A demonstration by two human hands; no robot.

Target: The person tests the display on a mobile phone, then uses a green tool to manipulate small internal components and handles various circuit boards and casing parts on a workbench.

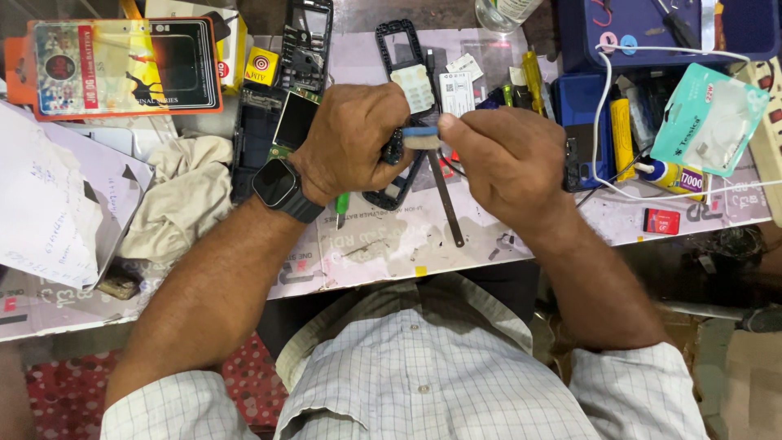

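Note:
My left hand (352, 138), with a dark smartwatch (277, 186) on its wrist, grips a small dark circuit board (394, 148) over the bench. My right hand (507, 159) pinches a blue-handled brush (421, 135), its bristle end against the board. Under the hands lie a black phone frame (391, 194), a green-handled screwdriver (342, 205) and metal tweezers (446, 195). A small phone screen (295, 121) lies just left of my left hand.
Around the bench: an orange battery pack card (122, 67), an opened phone body (305, 45), a keypad frame (397, 41), a crumpled cloth (181, 195), paper sheets (49, 204), a blue box (652, 28), a white cable (607, 106), a teal packet (707, 121), a glue tube (673, 174).

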